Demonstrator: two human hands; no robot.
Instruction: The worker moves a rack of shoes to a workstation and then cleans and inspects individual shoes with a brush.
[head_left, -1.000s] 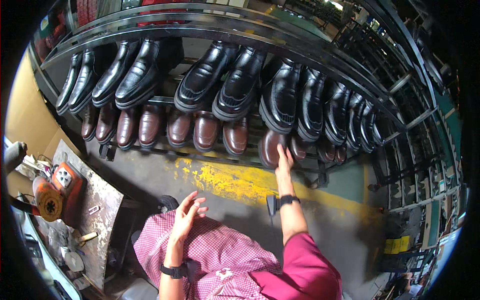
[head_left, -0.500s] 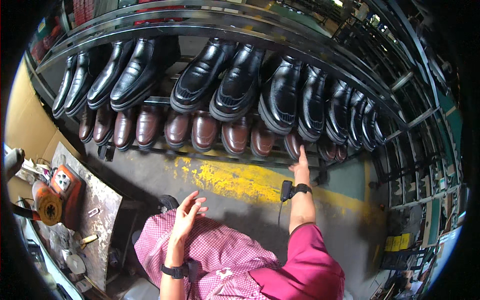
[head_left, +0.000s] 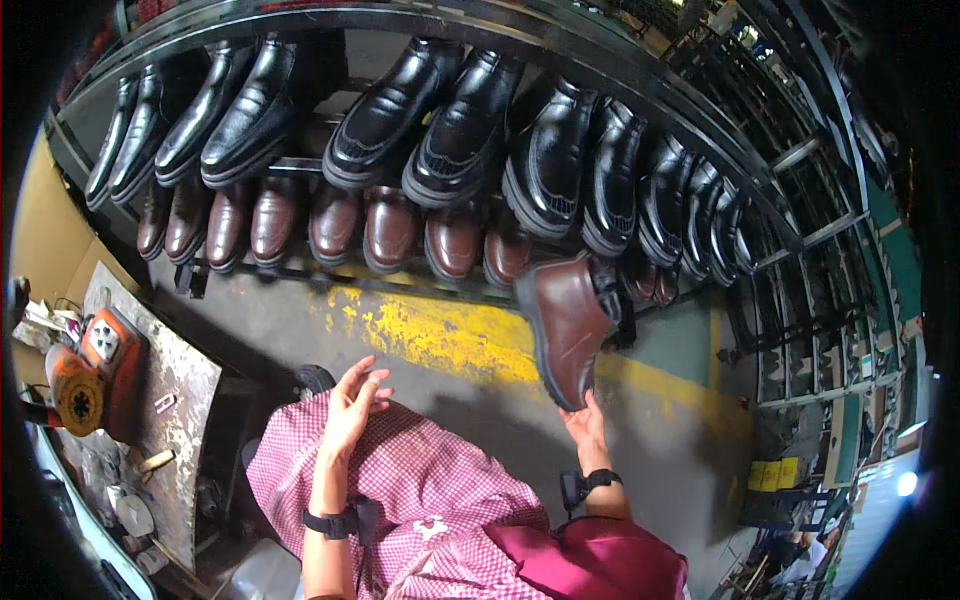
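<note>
A brown leather ankle boot (head_left: pixel 568 325) with a dark sole hangs in front of the rack, its toe pointing down toward me. My right hand (head_left: pixel 585 425) grips it at the toe end; the boot hides part of the fingers. Over my checked apron, my left hand (head_left: pixel 355 400) holds nothing, its fingers loosely bent and apart. Brown boots (head_left: pixel 390 235) line the lower shelf just beyond. Above them stands a row of shiny black boots (head_left: pixel 470 135), toes toward me.
Metal rack rails (head_left: pixel 300 20) cross the far side. To the left, a worn workbench (head_left: pixel 190 400) carries an orange machine (head_left: pixel 105 360) and small tools. Cardboard (head_left: pixel 70 225) stands behind it. More shelving (head_left: pixel 800 330) rises at the right. Yellow paint (head_left: pixel 440 335) marks the floor.
My right hand has taken a brown boot off the lower shelf and drawn it back toward me. My left hand keeps nearly the same pose. The view has shifted slightly.
</note>
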